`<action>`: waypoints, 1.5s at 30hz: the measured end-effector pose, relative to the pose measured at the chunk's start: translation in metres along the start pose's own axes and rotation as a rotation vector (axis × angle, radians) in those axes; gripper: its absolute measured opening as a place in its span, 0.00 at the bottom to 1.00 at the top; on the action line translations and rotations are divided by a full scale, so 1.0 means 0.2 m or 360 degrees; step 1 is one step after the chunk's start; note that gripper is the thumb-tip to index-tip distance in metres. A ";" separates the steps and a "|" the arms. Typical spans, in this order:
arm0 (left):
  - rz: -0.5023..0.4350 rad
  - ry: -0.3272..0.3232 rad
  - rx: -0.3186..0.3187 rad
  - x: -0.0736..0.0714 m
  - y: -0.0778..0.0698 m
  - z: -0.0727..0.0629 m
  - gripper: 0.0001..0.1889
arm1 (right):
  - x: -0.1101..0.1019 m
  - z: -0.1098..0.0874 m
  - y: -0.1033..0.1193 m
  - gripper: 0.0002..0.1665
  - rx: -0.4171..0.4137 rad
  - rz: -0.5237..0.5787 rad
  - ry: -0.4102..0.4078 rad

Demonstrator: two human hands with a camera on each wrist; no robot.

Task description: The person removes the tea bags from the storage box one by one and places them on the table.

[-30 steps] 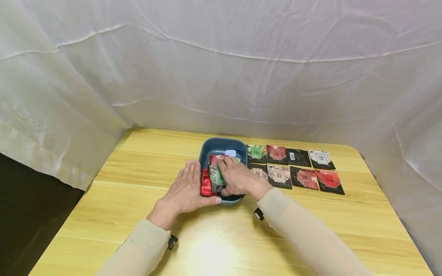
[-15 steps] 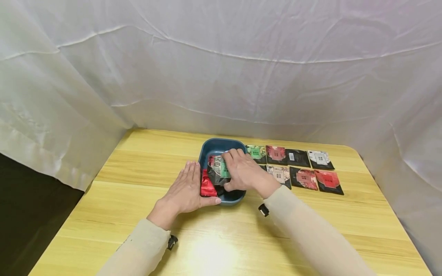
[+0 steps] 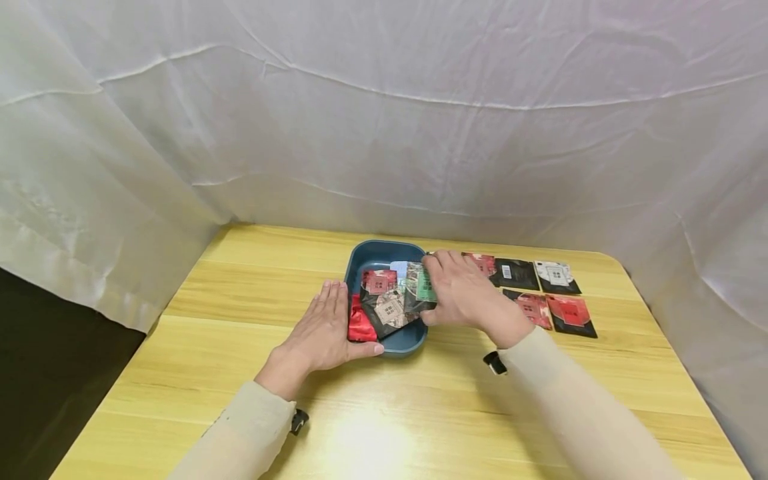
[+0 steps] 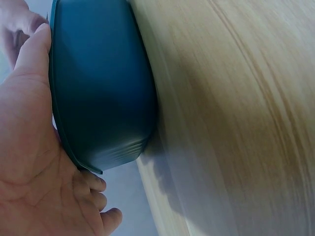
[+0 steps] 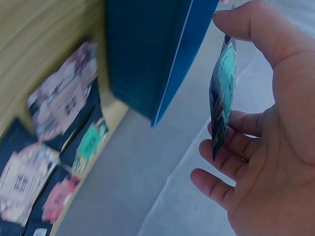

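A dark blue plastic bin (image 3: 373, 251) stands on the table with several sachets inside. My left hand (image 3: 318, 333) rests along its left rim with straight fingers, the thumb lying over the near rim. Over the bin's right rim, my right hand (image 3: 465, 290) pinches a black sachet with a green label (image 3: 420, 288) between thumb and fingers; the right wrist view shows this sachet (image 5: 224, 91) edge-on. Inside the bin lie a shiny red sachet (image 3: 361, 325), one with a beige label (image 3: 391, 311), one with a red label (image 3: 378, 283) and a pale blue one (image 3: 397, 268).
To the bin's right, flat sachets lie in two rows, including a black one with a barcode (image 3: 516, 275), a white-labelled one (image 3: 557, 276) and a red one (image 3: 573, 315). My right hand covers part of the rows. A pale curtain (image 3: 420, 147) hangs behind the wooden table (image 3: 480, 413).
My right hand has moved right, from inside the bin to its right rim, carrying the green-labelled sachet and uncovering the beige-labelled one. The left hand has stayed put.
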State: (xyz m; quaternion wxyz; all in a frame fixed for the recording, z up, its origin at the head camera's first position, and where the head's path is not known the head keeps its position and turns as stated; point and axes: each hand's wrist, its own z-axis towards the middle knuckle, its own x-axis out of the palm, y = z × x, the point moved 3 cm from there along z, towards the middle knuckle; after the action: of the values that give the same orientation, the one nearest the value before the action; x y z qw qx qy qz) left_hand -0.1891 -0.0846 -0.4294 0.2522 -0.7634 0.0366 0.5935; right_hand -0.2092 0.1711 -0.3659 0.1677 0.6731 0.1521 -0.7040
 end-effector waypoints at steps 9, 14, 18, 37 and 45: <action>0.0015 -0.0002 0.0001 0.00 0.00 0.00 0.75 | 0.01 -0.15 -0.17 0.60 0.0090 -0.0018 0.0015; -0.0007 0.0010 -0.0004 0.00 0.00 0.00 0.74 | 0.06 -0.27 -0.21 0.59 0.0098 -0.0018 0.0051; -0.0006 0.0002 0.0000 0.00 0.00 0.00 0.74 | 0.13 -0.34 -0.19 0.58 0.0068 -0.0043 0.0070; -0.0023 -0.0017 0.0001 0.00 0.00 0.00 0.74 | 0.35 -0.39 -0.04 0.61 0.0068 0.0013 0.0285; -0.0040 -0.0029 0.0006 0.00 0.00 0.00 0.74 | 0.35 -0.38 -0.04 0.61 0.0079 0.0009 0.0305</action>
State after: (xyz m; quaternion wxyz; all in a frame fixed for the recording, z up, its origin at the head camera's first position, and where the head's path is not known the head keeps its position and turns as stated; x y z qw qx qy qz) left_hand -0.1897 -0.0847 -0.4307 0.2615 -0.7579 0.0259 0.5971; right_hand -0.1480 0.2097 -0.4397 0.1376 0.7418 0.1480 -0.6394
